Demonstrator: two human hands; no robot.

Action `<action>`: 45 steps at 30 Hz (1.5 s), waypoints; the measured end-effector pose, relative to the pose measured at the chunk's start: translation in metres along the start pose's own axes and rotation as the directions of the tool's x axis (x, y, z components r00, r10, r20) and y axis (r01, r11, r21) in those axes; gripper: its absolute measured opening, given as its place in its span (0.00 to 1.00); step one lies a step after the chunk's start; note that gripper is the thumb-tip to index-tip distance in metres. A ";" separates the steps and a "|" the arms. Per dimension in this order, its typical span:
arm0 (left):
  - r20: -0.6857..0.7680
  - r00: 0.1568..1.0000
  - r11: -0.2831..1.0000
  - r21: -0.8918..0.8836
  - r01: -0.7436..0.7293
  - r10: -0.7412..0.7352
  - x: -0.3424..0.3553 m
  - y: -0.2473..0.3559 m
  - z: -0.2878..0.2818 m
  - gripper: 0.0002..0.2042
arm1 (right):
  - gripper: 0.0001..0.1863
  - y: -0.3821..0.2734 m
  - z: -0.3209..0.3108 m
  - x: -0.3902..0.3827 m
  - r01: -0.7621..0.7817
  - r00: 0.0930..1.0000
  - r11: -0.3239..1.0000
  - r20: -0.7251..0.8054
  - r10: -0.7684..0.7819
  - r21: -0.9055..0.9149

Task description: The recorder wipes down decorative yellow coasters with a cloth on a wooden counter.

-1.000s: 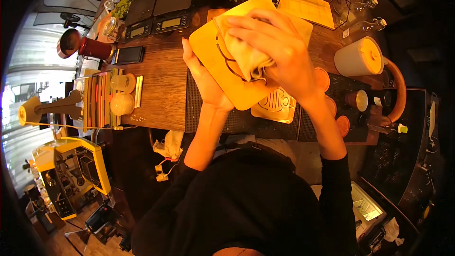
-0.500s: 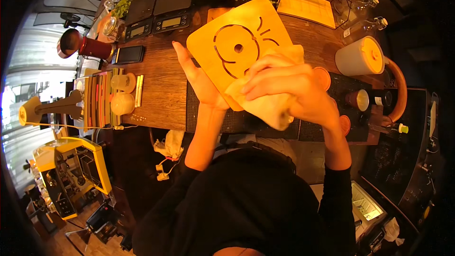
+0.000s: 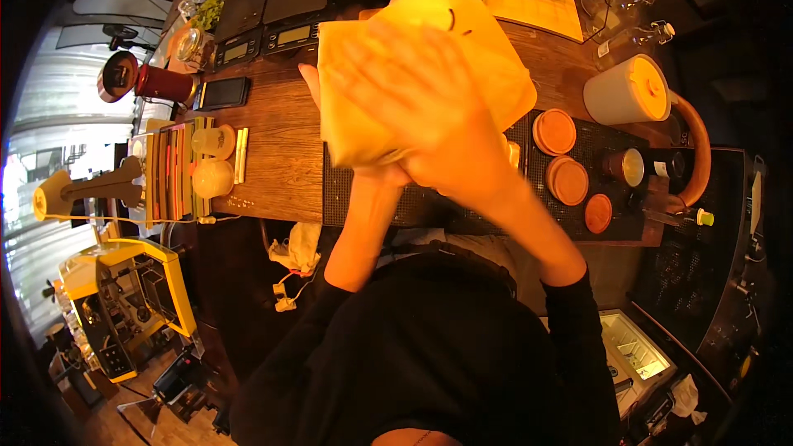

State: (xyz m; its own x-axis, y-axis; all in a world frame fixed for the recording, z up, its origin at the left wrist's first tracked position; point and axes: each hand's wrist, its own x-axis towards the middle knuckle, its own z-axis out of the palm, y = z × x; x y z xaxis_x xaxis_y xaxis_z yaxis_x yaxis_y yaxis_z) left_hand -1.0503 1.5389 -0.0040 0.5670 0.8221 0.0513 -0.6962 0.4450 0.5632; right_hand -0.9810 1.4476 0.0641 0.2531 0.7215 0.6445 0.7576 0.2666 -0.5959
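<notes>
A square, round-cornered wooden board with cut-out lines is raised over the table in front of me. My left hand supports it from below. Only its thumb, by the board's left edge, and its wrist side show; the other fingers are hidden. A pale yellow cloth lies across the board's left half and hangs over its near edge. On top of the cloth my right hand is flat with its fingers stretched out, smeared by motion. Most of the cut-out pattern is covered.
Round wooden coasters lie on a black mat to the right, near a cup and a lidded pitcher. Two scales stand at the back left. Books and a phone lie left.
My right hand has swept left and up across the board with the cloth, going from bunched fingers to flat ones. The board has shifted slightly, uncovering the coasters on the right.
</notes>
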 end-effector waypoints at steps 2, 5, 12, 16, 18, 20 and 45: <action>0.101 0.991 0.992 -0.086 0.094 -0.085 0.014 0.006 -0.010 0.29 | 0.27 0.000 0.018 -0.004 0.103 0.985 0.959 0.160 -0.062 -0.263; 0.066 0.991 0.989 -0.078 0.123 -0.118 0.016 0.017 -0.015 0.29 | 0.27 -0.009 0.026 -0.023 0.095 0.976 0.957 0.213 -0.035 -0.276; 0.014 0.990 0.985 -0.100 0.139 -0.138 0.022 0.027 -0.008 0.30 | 0.21 -0.017 -0.004 -0.047 0.082 0.927 0.987 0.373 -0.025 -0.137; 0.043 0.990 0.975 -0.173 0.140 -0.134 0.021 0.027 0.000 0.30 | 0.19 -0.012 -0.018 -0.051 0.044 0.921 0.994 0.389 -0.003 -0.098; 0.072 0.982 0.957 -0.221 0.186 -0.174 0.020 0.030 0.002 0.30 | 0.19 -0.005 -0.027 -0.058 -0.032 0.926 0.999 0.376 0.036 -0.018; 0.053 0.983 0.956 -0.228 0.183 -0.175 0.021 0.035 0.001 0.30 | 0.18 0.003 -0.035 -0.065 -0.182 0.929 0.974 0.350 0.123 0.139; 0.147 0.976 0.987 0.007 -0.162 0.159 0.000 0.030 0.039 0.33 | 0.24 -0.007 0.022 -0.046 -0.070 0.997 0.942 -0.062 0.053 -0.329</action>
State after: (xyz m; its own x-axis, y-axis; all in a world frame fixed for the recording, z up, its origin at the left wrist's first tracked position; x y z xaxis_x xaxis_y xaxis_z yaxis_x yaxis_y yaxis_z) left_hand -1.0544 1.5384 0.0447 0.5072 0.8214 0.2608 -0.7757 0.3033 0.5534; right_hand -1.0113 1.4266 0.0285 0.3296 0.6938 0.6403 0.8934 -0.0098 -0.4492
